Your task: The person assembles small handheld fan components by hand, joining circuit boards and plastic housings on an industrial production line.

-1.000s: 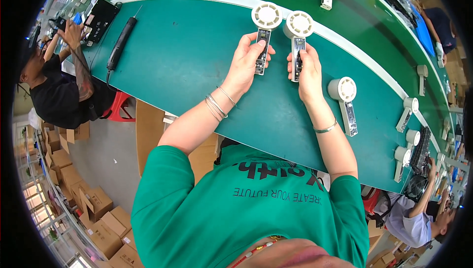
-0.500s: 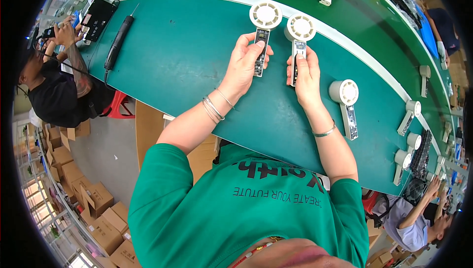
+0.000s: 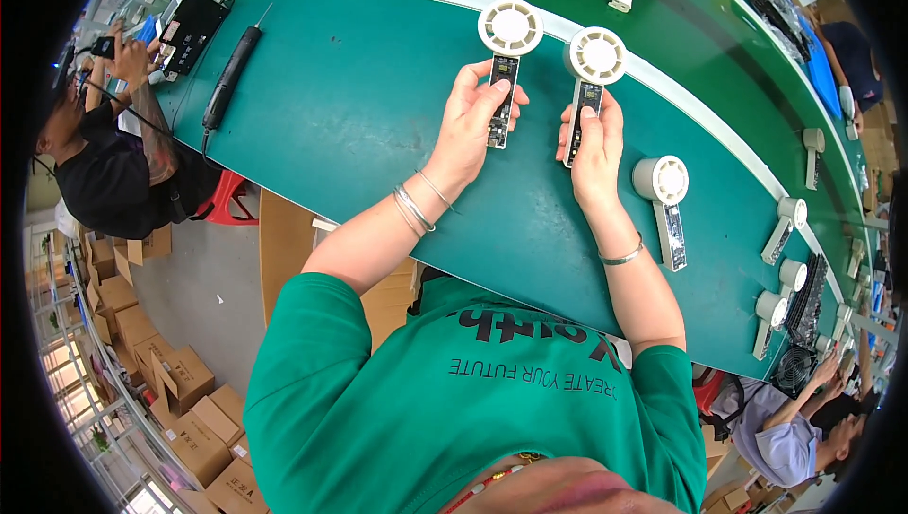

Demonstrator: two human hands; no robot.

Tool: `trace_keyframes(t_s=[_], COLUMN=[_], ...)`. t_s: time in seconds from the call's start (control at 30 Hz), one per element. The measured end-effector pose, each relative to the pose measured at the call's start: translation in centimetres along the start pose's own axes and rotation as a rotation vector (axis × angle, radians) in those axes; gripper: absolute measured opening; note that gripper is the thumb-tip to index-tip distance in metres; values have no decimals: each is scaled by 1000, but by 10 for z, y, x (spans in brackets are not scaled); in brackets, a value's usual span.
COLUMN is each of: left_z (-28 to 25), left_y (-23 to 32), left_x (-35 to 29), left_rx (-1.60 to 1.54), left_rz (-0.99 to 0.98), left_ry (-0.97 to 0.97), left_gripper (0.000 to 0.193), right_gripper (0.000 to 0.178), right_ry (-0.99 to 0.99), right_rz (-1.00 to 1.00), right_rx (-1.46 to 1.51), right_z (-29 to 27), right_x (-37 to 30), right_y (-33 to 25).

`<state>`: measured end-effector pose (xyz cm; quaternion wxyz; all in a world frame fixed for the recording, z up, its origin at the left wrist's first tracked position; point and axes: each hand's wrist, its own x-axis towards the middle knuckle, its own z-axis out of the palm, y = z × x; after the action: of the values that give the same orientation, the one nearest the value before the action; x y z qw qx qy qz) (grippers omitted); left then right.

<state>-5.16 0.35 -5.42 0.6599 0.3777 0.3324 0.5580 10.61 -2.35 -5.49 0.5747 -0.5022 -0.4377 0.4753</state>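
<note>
Two white handheld fans, each with a round slotted head and an open handle baring a dark circuit board, are held up over the green table. My left hand is closed around the handle of the left fan, thumb on the board. Wrapped round the handle of the right fan is my right hand, its thumb also against the board. Both fan heads point away from me, the right one tilted a little rightward. A third similar fan lies on the table right of my right hand, its board showing.
On the left of the green table lies a black electric screwdriver beside a black box. More fans lie at the right. A green belt runs along the far edge. Co-workers sit at both sides.
The right fan has shifted slightly to the right and tilted, with my right thumb moved on its handle. The left fan has barely moved.
</note>
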Motion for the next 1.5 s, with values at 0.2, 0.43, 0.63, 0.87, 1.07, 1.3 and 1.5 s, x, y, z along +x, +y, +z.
trace_keyframes(t_s=[0.2,0.43,0.63,0.87,1.07,1.3,1.5], left_z=[-1,1,1,2,-1,2,1], left_y=[2,6,7,6,6,7,7], left_x=[0,-3,-4,-3,-3,-4,-4], left_rx=[7,33,-12,-12,20,-27,-19], left_rz=[32,56,52,68,62,49,56], left_ry=[-10,-52,-31,-30,-33,-34,-21], left_gripper=[25,25,26,25,25,31,30], right_gripper=[40,40,41,41,39,39,40], right_ry=[-21,-9,-11,3,-12,-8,-16], right_rz=[-38,-40,-51,-66,-76,-72,-60], right_rx=[-40,32,65,30,8,42,69], right_z=[-1,1,1,1,1,0,1], right_x=[0,-1,-1,-2,-1,-1,-2], right_y=[-1,-2,-3,-3,-2,-3,-7])
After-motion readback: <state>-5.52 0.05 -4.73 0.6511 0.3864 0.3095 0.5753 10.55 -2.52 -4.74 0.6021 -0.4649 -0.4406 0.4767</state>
